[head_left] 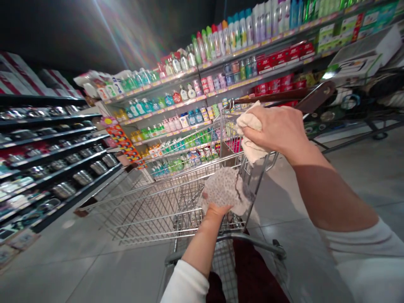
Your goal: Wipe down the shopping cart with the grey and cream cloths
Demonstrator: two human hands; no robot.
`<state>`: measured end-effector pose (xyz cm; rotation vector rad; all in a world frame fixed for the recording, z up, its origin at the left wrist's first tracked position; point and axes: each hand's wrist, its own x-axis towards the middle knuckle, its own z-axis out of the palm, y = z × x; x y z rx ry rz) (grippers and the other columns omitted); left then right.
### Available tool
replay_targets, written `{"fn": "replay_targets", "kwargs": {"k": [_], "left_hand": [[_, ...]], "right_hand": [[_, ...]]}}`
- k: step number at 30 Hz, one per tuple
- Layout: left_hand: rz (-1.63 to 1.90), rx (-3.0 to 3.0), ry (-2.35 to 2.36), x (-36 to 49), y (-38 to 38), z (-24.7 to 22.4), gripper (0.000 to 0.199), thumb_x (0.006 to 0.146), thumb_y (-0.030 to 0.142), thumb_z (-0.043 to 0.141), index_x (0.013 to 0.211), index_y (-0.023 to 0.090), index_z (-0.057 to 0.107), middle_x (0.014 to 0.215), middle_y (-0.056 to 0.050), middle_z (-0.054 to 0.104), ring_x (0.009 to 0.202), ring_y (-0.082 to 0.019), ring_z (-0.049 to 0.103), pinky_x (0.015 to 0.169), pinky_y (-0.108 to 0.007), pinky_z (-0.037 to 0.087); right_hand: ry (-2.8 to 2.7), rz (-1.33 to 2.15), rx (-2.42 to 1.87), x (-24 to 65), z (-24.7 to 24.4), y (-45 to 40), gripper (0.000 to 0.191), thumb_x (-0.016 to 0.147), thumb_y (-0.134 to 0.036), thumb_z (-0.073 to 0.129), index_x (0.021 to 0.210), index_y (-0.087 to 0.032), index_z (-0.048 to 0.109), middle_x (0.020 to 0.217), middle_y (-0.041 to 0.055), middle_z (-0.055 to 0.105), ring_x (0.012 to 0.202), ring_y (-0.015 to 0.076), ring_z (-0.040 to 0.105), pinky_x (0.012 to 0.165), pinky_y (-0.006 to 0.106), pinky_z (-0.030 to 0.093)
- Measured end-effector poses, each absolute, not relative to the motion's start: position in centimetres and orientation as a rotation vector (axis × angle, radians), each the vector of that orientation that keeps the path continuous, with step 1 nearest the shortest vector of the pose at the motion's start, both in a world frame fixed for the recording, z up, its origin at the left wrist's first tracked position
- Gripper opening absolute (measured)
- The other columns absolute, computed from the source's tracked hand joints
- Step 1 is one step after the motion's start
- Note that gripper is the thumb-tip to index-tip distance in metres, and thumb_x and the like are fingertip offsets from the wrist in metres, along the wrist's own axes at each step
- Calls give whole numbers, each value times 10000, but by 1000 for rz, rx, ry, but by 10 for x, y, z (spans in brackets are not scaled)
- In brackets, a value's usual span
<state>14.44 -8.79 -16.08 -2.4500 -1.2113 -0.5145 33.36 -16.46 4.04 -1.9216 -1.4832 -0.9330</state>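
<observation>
While speckled cloth point(222, 187) part-covers L hand point(219, 208), R hand point(280, 126) grips cream cloth point(253, 149).

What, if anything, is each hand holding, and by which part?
The right hand grips a bunched cream cloth by its upper part. The left hand holds a speckled cloth at its near edge; the cloth hides the fingers.

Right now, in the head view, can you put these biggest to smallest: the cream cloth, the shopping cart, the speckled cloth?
1. Shopping cart
2. Speckled cloth
3. Cream cloth, going by what shows; the right hand covers some of it.
</observation>
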Motion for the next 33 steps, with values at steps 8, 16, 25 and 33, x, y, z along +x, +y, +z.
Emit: {"fn": "replay_targets", "kwargs": {"k": [8, 16, 25, 33], "left_hand": [[-461, -2574, -1324, 104, -119, -225, 654, 716, 221, 718, 1353, 302, 591, 1330, -103, 644, 1306, -357, 534, 1122, -534, 404], [-947, -2421, -1281, 101, -126, -111, 548, 859, 280, 579, 1406, 280, 547, 1393, -133, 583, 1393, -358, 439, 1158, -574, 348], [-879, -2439, -1189, 114, -95, -104, 755, 769, 245, 636, 1494, 246, 426, 1547, -131, 414, 1451, -374, 342, 1189, -604, 267], [-528, -2568, -1376, 75, -104, -198, 781, 714, 249, 706, 1456, 323, 472, 1493, -99, 501, 1351, -389, 480, 1142, -608, 333]], "right_hand": [[-1526, -884, -1900, 331, 42, -167, 512, 874, -568, 421, 1193, -221, 624, 950, 99, 661, 768, 154, 498, 675, 264, 125], [-1507, -892, -1890, 330, 40, -168, 482, 872, -562, 436, 1173, -246, 640, 953, 86, 658, 776, 150, 495, 678, 272, 129], [-1482, -910, -1889, 330, 39, -167, 497, 859, -547, 456, 1170, -206, 641, 931, 90, 651, 776, 149, 490, 687, 266, 114], [-1478, -946, -1873, 332, 37, -165, 483, 869, -530, 435, 1183, -223, 636, 944, 79, 657, 791, 152, 501, 689, 268, 125]]}}
